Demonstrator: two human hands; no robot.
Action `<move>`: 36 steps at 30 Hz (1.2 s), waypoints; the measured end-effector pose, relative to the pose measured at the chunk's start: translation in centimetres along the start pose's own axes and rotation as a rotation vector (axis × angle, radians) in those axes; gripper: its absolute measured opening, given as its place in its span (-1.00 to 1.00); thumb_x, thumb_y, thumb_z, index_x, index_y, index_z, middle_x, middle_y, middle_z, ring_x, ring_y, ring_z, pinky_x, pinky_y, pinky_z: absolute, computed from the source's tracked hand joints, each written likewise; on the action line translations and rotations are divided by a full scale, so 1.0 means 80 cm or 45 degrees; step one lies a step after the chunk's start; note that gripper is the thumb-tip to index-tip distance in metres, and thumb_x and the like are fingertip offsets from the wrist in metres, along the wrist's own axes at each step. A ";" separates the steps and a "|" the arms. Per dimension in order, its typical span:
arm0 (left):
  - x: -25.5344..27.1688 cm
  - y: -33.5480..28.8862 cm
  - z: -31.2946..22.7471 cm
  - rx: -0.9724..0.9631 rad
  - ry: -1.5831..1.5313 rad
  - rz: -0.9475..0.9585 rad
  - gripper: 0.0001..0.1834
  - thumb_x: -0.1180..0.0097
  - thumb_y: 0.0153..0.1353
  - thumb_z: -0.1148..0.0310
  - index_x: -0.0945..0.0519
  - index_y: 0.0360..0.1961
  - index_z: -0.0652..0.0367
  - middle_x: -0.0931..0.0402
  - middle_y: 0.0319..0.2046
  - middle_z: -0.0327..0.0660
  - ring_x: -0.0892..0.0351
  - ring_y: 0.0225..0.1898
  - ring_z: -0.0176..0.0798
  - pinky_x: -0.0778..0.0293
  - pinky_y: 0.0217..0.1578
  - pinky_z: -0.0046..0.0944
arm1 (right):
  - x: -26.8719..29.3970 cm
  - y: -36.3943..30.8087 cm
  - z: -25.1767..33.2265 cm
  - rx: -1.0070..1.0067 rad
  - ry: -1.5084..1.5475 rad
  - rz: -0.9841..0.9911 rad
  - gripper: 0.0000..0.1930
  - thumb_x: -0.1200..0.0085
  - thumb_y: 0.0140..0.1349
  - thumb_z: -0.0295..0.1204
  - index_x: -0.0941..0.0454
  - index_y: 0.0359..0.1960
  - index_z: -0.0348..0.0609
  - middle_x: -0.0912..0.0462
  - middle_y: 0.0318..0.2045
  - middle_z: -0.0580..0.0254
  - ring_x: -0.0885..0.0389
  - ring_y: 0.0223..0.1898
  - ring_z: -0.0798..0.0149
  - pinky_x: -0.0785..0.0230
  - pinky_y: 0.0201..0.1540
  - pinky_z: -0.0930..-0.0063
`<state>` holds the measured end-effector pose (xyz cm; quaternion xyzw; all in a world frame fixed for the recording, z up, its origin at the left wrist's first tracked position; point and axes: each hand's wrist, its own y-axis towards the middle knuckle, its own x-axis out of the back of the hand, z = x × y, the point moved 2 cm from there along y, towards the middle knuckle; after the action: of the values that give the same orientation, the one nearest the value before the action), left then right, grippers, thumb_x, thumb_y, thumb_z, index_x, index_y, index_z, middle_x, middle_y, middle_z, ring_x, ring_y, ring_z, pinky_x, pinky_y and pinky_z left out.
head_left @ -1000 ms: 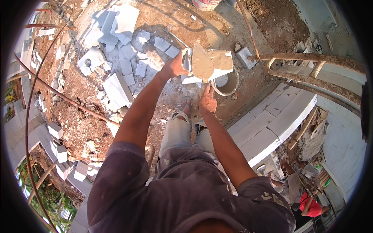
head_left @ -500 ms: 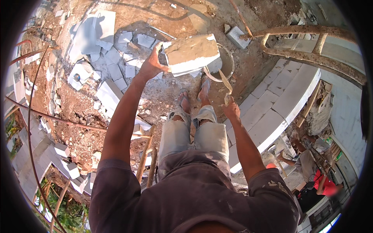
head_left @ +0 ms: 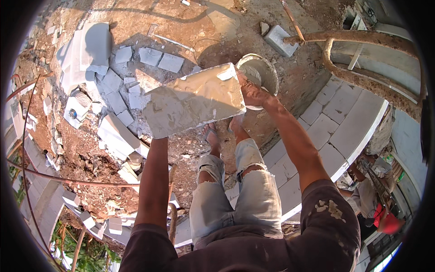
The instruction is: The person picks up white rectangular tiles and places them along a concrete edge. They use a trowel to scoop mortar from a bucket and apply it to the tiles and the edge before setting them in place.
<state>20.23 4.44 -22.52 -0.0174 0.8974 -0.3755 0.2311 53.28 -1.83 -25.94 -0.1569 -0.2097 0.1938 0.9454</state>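
Observation:
A long white masonry block (head_left: 195,100) is held up in front of me, its upper face coated with wet, grey-brown mortar. My right hand (head_left: 254,92) is closed around the block's right end. My left forearm (head_left: 153,181) reaches the block's lower left corner, where the block hides the hand itself. Just beyond my right hand stands a round bucket (head_left: 272,75) with grey material inside. My feet in sandals show below the block.
Broken white block pieces (head_left: 171,63) litter the dirt at left, near a long-handled hammer (head_left: 174,43). A curved block wall (head_left: 317,136) runs along my right, with a rusty pole frame (head_left: 353,35) above it. Another person (head_left: 367,195) is at lower right.
The block has come nearer and swung left, its mortared face turned toward me. My right hand has let go of the pale, strip-like tool and moved onto the block's right end.

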 end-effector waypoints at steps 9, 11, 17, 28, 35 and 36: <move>0.044 0.029 0.013 -0.004 0.080 -0.090 0.07 -0.24 0.12 -0.35 -0.19 0.46 0.13 -0.29 0.36 -0.12 -0.26 0.40 -0.06 -0.08 0.41 -0.01 | -0.076 0.030 0.057 -0.138 0.090 0.218 0.05 -0.46 0.01 -0.16 -0.04 0.46 -0.18 -0.30 0.36 -0.15 -0.31 0.38 -0.02 -0.21 0.40 0.23; 0.054 -0.011 0.024 0.023 0.103 -0.093 0.07 -0.23 0.12 -0.35 -0.19 0.46 0.13 -0.30 0.36 -0.12 -0.26 0.40 -0.05 -0.09 0.41 -0.01 | -0.076 0.006 0.065 -0.073 0.060 0.038 -0.01 -0.42 0.06 -0.18 -0.06 0.45 -0.17 -0.33 0.34 -0.12 -0.33 0.36 0.01 -0.22 0.39 0.24; 0.088 -0.136 0.015 0.146 0.270 -0.119 0.05 -0.22 0.14 -0.34 -0.20 0.45 0.13 -0.31 0.35 -0.11 -0.27 0.39 -0.05 -0.10 0.40 -0.01 | -0.075 -0.144 0.162 0.039 0.262 -0.223 0.02 -0.36 0.13 -0.11 0.04 0.48 -0.19 -0.23 0.36 -0.14 -0.23 0.40 -0.05 -0.14 0.41 0.18; 0.130 -0.294 -0.143 0.267 1.083 0.046 0.01 -0.21 0.16 -0.33 -0.23 0.44 0.13 -0.34 0.33 -0.10 -0.29 0.38 -0.05 -0.12 0.39 0.00 | -0.110 -0.499 0.557 -0.131 -0.012 -1.205 0.39 -0.57 -0.36 0.00 0.09 0.47 -0.31 -0.17 0.26 -0.29 -0.16 0.30 -0.28 -0.05 0.36 -0.15; 0.183 -0.375 -0.089 0.482 1.545 0.157 -0.01 -0.20 0.18 -0.32 -0.25 0.43 0.13 -0.35 0.32 -0.10 -0.30 0.37 -0.05 -0.13 0.38 0.01 | -0.205 -0.601 0.616 -0.173 -0.245 -1.600 0.40 -0.59 -0.46 0.15 -0.11 0.42 -0.38 -0.33 0.14 -0.21 -0.29 0.23 -0.25 -0.10 0.27 -0.18; 0.184 -0.389 -0.080 0.498 1.615 0.176 -0.02 -0.19 0.18 -0.32 -0.25 0.43 0.13 -0.36 0.32 -0.10 -0.30 0.37 -0.05 -0.13 0.38 0.01 | -0.218 -0.625 0.617 -0.132 -0.284 -1.544 0.38 -0.55 -0.39 0.24 -0.10 0.49 -0.14 -0.34 0.18 -0.21 -0.34 0.21 -0.24 -0.10 0.27 -0.17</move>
<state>-0.06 -16.62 -3.29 0.3068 0.7737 -0.4532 -0.3192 31.15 -42.51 29.66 -0.0341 -0.3681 -0.3733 0.8509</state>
